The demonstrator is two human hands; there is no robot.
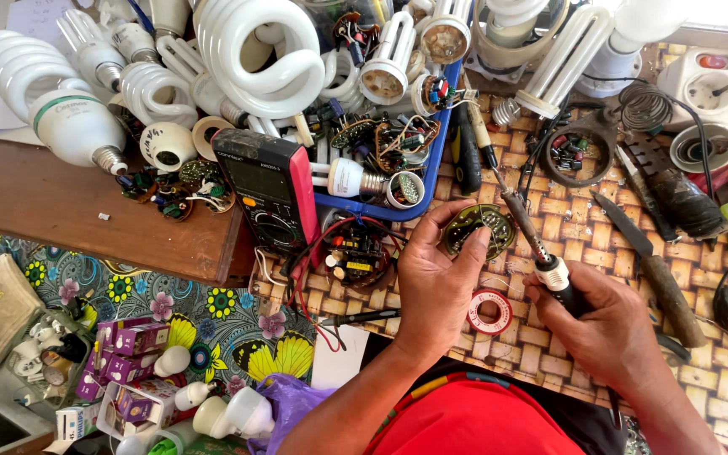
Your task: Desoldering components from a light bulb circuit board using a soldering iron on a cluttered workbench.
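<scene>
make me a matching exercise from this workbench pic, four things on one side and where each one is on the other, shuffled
Things:
1. round circuit board
2. soldering iron
3. multimeter
4. solder spool

Places:
A. lying on the woven mat between the two hands
B. held in the left hand
C. leaning at the edge of the blue tray
D. gripped in the right hand

Pairs: 1-B, 2-D, 3-C, 4-A

Bare forearms, red garment with multicoloured striped trim
</scene>
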